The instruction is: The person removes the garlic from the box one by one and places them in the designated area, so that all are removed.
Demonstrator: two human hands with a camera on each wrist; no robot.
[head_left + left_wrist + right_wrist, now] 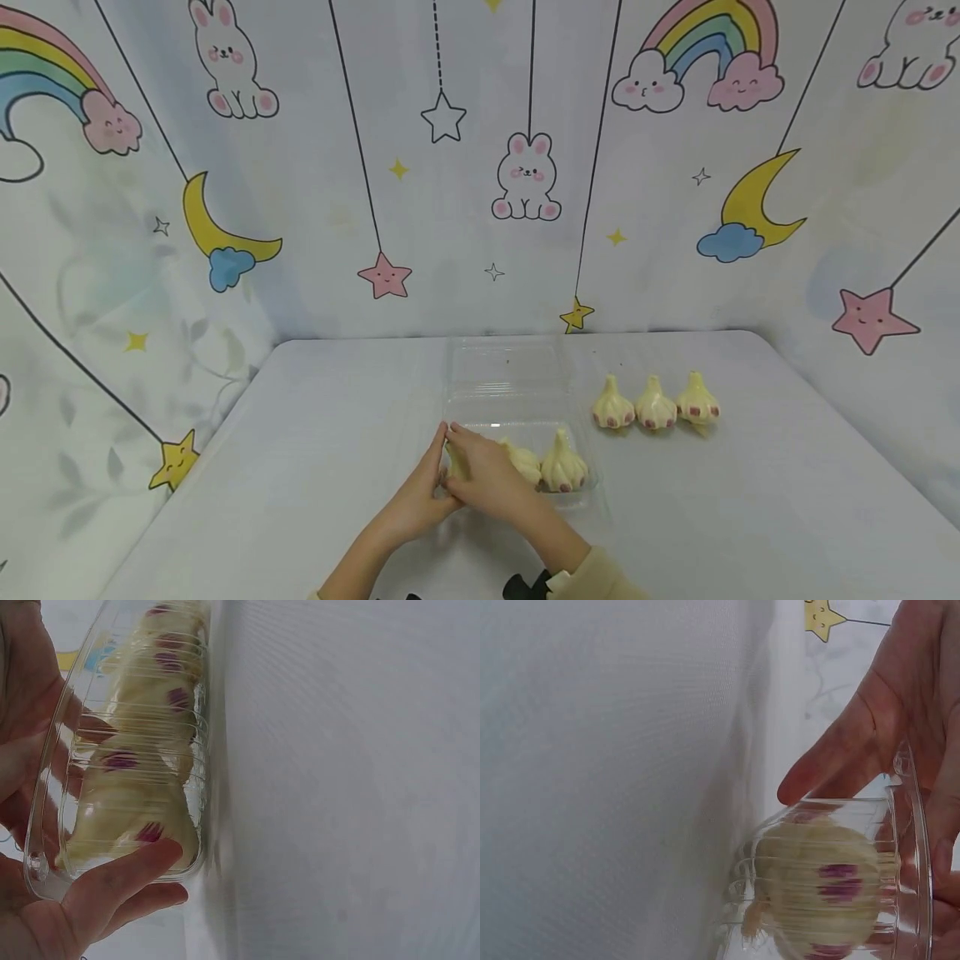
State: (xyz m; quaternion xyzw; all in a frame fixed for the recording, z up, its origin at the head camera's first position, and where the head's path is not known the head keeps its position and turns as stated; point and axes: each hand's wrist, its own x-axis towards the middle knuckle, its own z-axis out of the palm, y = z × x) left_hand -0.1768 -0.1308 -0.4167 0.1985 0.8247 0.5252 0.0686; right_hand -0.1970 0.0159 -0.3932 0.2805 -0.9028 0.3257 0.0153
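Nearest me, the cuff of my right sleeve (pixel 600 579) shows at the bottom of the head view, and beyond it both hands meet at the left end of a see-through plastic box (pixel 594 482). My left hand (pixel 411 507) rests against that corner, fingers fairly straight, thumb along the near wall. My right hand (pixel 491 473) reaches over the rim, its fingers bent around the left garlic bulb (pixel 135 814), which sits inside that end, between my hands. The box's long axis runs left to right across me, so the middle bulb (pixel 527 465) and the right bulb (pixel 564 468) line up to the right. Behind them the open lid (pixel 506 375) lies back on the tabletop (pixel 337 400). Farther off, right and beyond, three loose bulbs (pixel 656 406) stand in a row, nearer my right hand than my left. Last comes the patterned backdrop (pixel 300 208).
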